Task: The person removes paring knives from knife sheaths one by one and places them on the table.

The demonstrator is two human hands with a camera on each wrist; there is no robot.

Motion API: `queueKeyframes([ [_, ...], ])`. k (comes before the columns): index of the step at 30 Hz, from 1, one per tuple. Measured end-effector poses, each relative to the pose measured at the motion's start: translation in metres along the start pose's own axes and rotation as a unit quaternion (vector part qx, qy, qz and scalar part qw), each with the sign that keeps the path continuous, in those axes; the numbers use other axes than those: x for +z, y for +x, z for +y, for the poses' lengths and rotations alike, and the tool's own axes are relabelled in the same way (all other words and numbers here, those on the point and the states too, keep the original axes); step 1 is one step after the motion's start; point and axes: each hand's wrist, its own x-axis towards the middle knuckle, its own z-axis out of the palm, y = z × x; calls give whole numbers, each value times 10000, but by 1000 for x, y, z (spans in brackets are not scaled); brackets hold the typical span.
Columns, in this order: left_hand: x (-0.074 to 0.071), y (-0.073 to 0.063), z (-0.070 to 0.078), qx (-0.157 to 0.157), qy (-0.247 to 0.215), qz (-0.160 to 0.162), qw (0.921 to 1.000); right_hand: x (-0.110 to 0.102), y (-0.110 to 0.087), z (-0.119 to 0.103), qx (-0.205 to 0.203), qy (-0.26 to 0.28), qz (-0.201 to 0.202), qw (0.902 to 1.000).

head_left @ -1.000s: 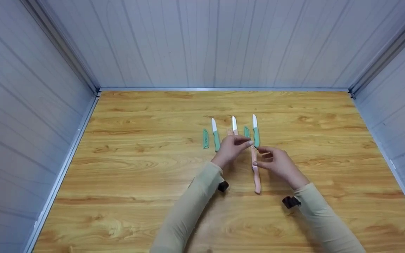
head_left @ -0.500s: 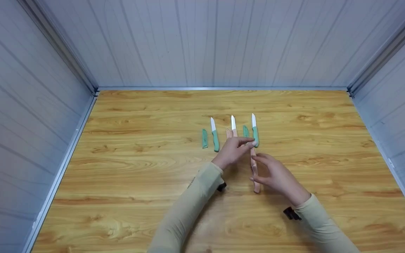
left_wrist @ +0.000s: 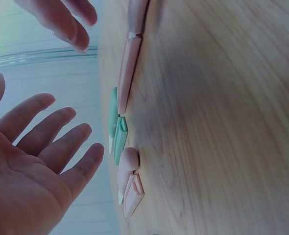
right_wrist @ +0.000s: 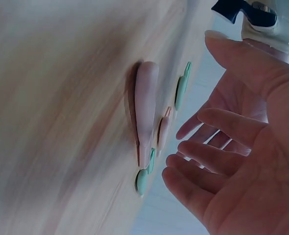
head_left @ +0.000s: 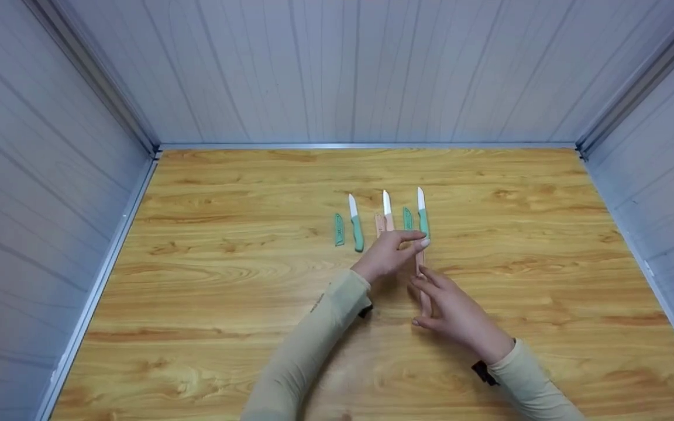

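A pink paring knife (head_left: 426, 304) with its blade inside a pink sheath (left_wrist: 130, 71) lies on the table, handle toward the person. Over that handle hovers the right hand (head_left: 460, 313), fingers spread and relaxed; the right wrist view shows it apart from the handle (right_wrist: 145, 98). The left hand (head_left: 389, 254) hangs over the far end of the sheath with loose fingers, holding nothing. Beyond the hands lie a bare-bladed green paring knife (head_left: 423, 217), a green sheath (head_left: 408, 217), a bare pink knife (head_left: 387, 210) and a pink sheath (head_left: 379, 223). The left hand partly covers this row.
Farther left lie another green knife (head_left: 356, 225), its white blade pointing away, and a green sheath (head_left: 339, 229). Pale panel walls (head_left: 337, 70) enclose the wooden table (head_left: 226, 316) at the back and both sides. Dark wrist cameras (head_left: 485, 373) hang under the sleeves.
The right hand has drawn back toward the person, from beside the sheath to over the handle. The left hand has hardly moved. The sheathed pink knife stays in place.
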Motion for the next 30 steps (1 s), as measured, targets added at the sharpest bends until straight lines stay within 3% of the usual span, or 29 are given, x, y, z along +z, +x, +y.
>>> queueKeyframes([
  [6, 0, 2, 1, 179, 463, -262, 9984, 6, -3, -3, -349, -286, 150, 9989],
  [10, 1, 2, 3, 342, 1047, -463, 9928, 11, -5, -5, -281, -421, 91, 9987],
  [18, 9, -2, 1, 791, 2414, -925, 9628, 18, -7, -9, -199, -916, 24, 9956],
  [30, 16, -2, -1, 1095, 3419, -1257, 9249, 22, -8, -11, -78, -1282, -56, 9917],
])
